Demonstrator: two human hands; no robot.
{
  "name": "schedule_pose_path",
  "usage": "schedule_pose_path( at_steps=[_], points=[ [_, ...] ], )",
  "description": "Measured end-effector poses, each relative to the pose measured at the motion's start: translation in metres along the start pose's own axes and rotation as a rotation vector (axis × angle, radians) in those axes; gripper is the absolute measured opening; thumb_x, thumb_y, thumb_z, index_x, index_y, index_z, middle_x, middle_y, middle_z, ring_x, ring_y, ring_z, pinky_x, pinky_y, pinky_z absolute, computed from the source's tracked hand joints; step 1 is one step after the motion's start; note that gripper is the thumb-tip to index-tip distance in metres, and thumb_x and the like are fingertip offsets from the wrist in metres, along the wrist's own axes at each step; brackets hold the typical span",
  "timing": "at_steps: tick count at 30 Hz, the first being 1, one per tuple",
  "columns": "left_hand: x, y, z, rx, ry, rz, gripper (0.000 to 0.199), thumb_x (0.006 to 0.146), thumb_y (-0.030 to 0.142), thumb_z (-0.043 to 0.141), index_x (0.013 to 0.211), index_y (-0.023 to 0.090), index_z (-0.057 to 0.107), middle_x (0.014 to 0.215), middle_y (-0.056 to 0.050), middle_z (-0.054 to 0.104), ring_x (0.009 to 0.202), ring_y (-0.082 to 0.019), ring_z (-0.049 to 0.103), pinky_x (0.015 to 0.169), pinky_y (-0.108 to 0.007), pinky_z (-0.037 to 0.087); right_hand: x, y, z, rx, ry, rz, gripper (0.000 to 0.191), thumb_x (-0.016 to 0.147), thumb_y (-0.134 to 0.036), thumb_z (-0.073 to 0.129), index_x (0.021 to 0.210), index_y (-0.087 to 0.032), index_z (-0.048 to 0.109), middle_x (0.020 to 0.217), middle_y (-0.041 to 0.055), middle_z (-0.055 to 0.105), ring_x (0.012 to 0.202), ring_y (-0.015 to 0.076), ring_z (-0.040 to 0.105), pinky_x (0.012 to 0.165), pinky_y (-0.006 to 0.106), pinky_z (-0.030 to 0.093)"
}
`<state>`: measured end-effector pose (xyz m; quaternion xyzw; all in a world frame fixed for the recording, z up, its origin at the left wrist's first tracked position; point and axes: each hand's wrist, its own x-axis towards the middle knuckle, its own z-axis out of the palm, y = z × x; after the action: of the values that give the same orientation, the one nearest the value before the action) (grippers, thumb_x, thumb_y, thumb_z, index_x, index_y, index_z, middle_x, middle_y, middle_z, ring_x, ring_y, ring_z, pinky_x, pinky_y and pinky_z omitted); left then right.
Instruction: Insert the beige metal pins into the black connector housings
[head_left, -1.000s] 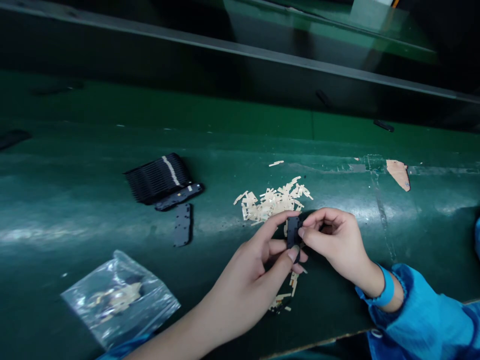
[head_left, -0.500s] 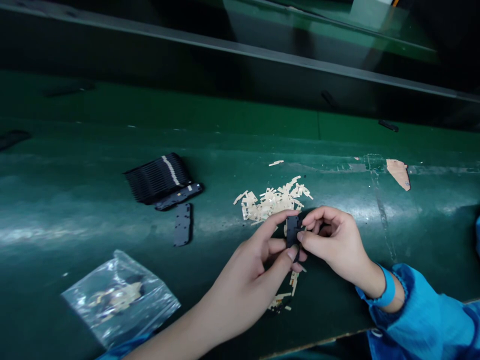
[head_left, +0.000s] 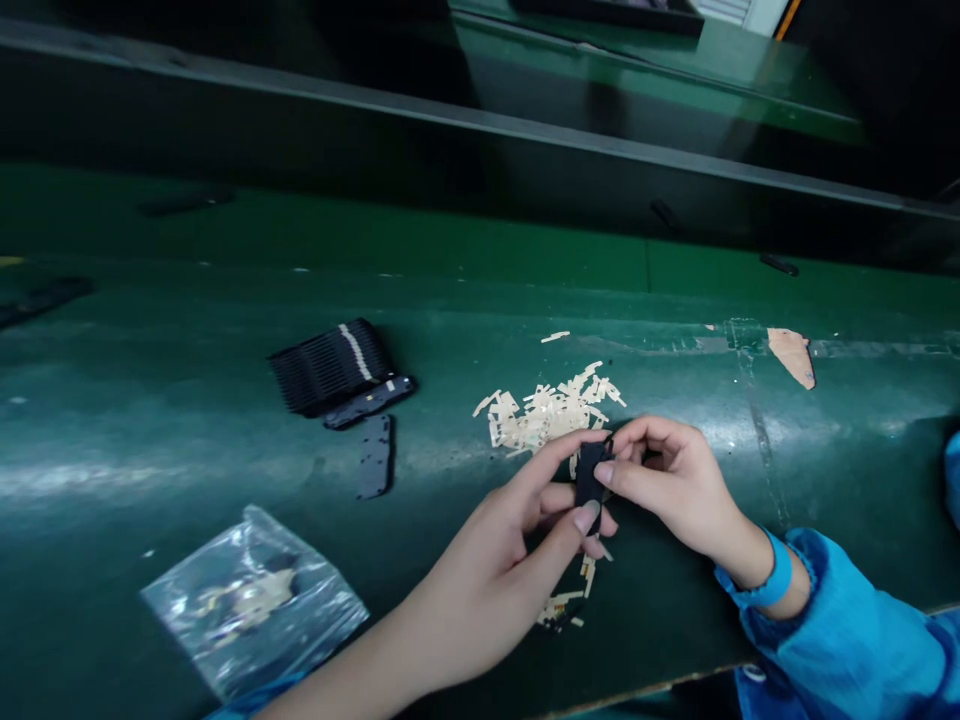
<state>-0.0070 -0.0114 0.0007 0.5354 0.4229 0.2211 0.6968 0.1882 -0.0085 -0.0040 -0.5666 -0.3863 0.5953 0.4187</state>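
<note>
A small black plastic plate [head_left: 589, 472] is held upright between the thumb and fingers of my left hand [head_left: 517, 545]. My right hand [head_left: 671, 480] pinches the same plate at its right edge, thumb on its face; whether a smaller part sits in that pinch is hidden. Just beyond my fingers lies a heap of flat cream-coloured pieces [head_left: 555, 408]. More cream pieces [head_left: 562, 608], some with dark bits, lie below my left hand. To the left, a single black plate [head_left: 376, 456] with small holes rests flat beside a row of stacked black plates [head_left: 330, 368].
A clear zip bag [head_left: 255, 600] with cream pieces inside lies at the lower left. A tan scrap [head_left: 792, 357] is on the green table [head_left: 465, 560] at right. Dark parts [head_left: 780, 264] lie along the back, below a long rail [head_left: 480, 118].
The view has shifted slightly, so the table things appear a little lower and further right. Both hands keep hold of the black plate, and my right thumb has moved slightly on its face.
</note>
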Motion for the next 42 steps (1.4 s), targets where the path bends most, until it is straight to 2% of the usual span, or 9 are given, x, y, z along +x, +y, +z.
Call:
schedule_pose_path(
  at_steps=[5,10,17,21,24,32,35,39,42],
  points=[
    [-0.0004,0.001,-0.0013,0.1,0.017,0.008,0.052,0.107,0.036,0.052,0.157,0.026,0.043,0.094,-0.005,0.079,0.084,-0.022,0.077,0.08,-0.031,0.06,-0.0004,0.0019,0.0004,-0.013,0.028,-0.038,0.013,0.075,-0.03,0.082,0.076,-0.021,0.072,0.065,-0.0027,0.065,0.057,0.0119,0.054,0.053,0.024,0.044],
    [0.0012,0.0049,0.0004,0.112,0.024,0.027,0.053,0.106,0.033,0.051,0.158,0.024,0.043,0.09,-0.004,0.079,0.085,-0.022,0.076,0.083,-0.033,0.059,0.0002,0.0033,-0.0006,-0.012,0.001,-0.048,0.013,0.073,-0.028,0.083,0.075,-0.021,0.073,0.063,-0.0029,0.065,0.055,0.0117,0.054,0.052,0.024,0.044],
    [0.0,0.0017,-0.0013,0.117,-0.038,0.046,0.054,0.107,0.033,0.049,0.159,0.022,0.041,0.092,-0.005,0.077,0.082,-0.021,0.074,0.079,-0.033,0.058,0.001,0.0035,-0.0025,-0.013,-0.001,-0.034,0.013,0.077,-0.029,0.082,0.074,-0.021,0.072,0.063,-0.0043,0.062,0.055,0.0111,0.052,0.054,0.025,0.042],
    [0.0011,0.0035,-0.0034,-0.012,-0.041,0.017,0.056,0.107,0.032,0.05,0.161,0.024,0.035,0.091,-0.003,0.074,0.08,-0.02,0.073,0.083,-0.033,0.059,-0.0007,0.0029,-0.0048,0.02,-0.125,-0.025,0.019,0.08,-0.034,0.084,0.077,-0.02,0.072,0.064,-0.0031,0.067,0.056,0.0117,0.058,0.056,0.025,0.043],
    [0.0022,0.0043,-0.0034,-0.028,-0.017,0.009,0.058,0.106,0.031,0.051,0.161,0.024,0.034,0.086,-0.001,0.071,0.078,-0.019,0.072,0.081,-0.033,0.058,-0.0024,0.0043,-0.0041,0.078,-0.227,0.026,0.024,0.078,-0.036,0.088,0.079,-0.02,0.07,0.062,-0.0026,0.071,0.054,0.0127,0.063,0.055,0.025,0.045],
    [0.0034,0.0035,-0.0035,-0.029,-0.036,0.009,0.064,0.105,0.032,0.052,0.165,0.021,0.029,0.087,-0.001,0.071,0.077,-0.019,0.071,0.079,-0.034,0.057,-0.0009,0.009,-0.0025,0.164,-0.277,0.008,0.028,0.084,-0.039,0.084,0.074,-0.019,0.068,0.06,-0.0014,0.071,0.054,0.0137,0.064,0.058,0.027,0.049],
    [0.0029,0.0035,-0.003,-0.051,-0.025,0.01,0.064,0.105,0.032,0.053,0.164,0.02,0.03,0.087,-0.001,0.071,0.075,-0.018,0.071,0.078,-0.034,0.058,-0.0003,0.0072,-0.0043,0.129,-0.242,-0.029,0.023,0.088,-0.037,0.079,0.075,-0.019,0.072,0.063,-0.0008,0.071,0.058,0.0134,0.063,0.061,0.027,0.049],
    [0.0019,0.0017,-0.002,-0.045,-0.018,0.014,0.064,0.104,0.031,0.054,0.163,0.02,0.032,0.086,-0.001,0.072,0.075,-0.018,0.071,0.078,-0.034,0.058,0.0005,0.0065,-0.0057,0.046,-0.134,-0.015,0.021,0.079,-0.033,0.086,0.074,-0.019,0.072,0.063,-0.0022,0.067,0.056,0.0108,0.053,0.055,0.024,0.041],
    [0.0012,0.0012,-0.002,-0.019,-0.015,0.013,0.064,0.104,0.029,0.053,0.163,0.02,0.032,0.086,0.0,0.072,0.076,-0.018,0.071,0.079,-0.035,0.057,0.0014,0.0076,-0.0059,0.029,-0.119,-0.003,0.022,0.078,-0.033,0.086,0.073,-0.019,0.07,0.062,-0.0025,0.065,0.056,0.0107,0.05,0.054,0.025,0.039]
  ],
)
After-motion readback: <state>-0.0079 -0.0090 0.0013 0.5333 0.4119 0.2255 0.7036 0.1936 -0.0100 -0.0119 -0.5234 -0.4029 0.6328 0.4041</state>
